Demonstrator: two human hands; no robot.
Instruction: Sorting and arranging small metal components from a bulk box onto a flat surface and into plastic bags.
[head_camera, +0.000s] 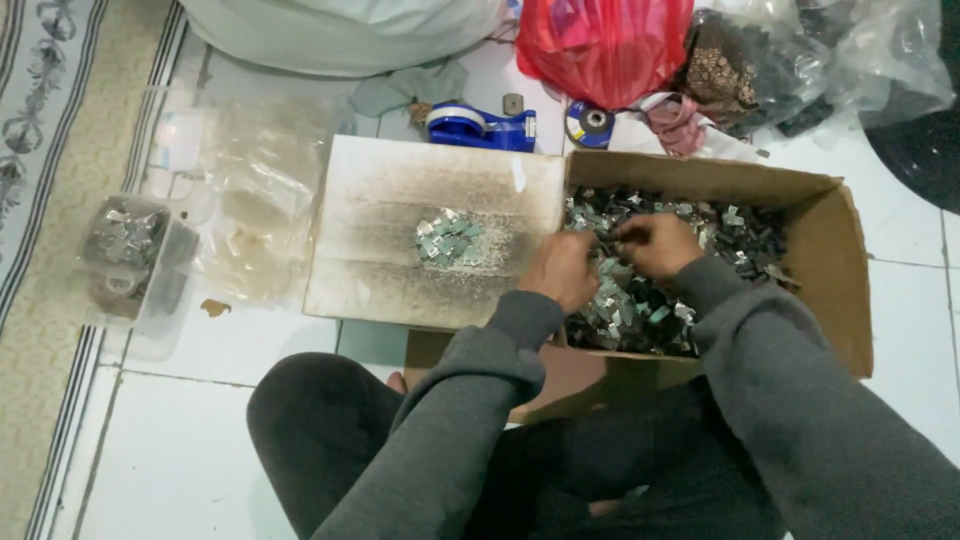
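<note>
- Right of centre, the left hand (562, 268) and right hand (655, 243) meet over a cardboard box (835, 270) of small metal clips (640, 305), fingers pinched on clips.
- A smaller clip pile (447, 240) lies centre-frame on a white board (380, 200).
- A blue tape dispenser (480, 127) sits top centre.

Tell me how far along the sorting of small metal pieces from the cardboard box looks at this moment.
Early, it seems. Done: a small pile of metal pieces lies on the white board. In hand: the left hand and right hand meet over the cardboard box, apparently pinching a piece; what they grip is too small to tell. Left: the box still holds a deep heap of mixed pieces, far more than the pile.
</note>
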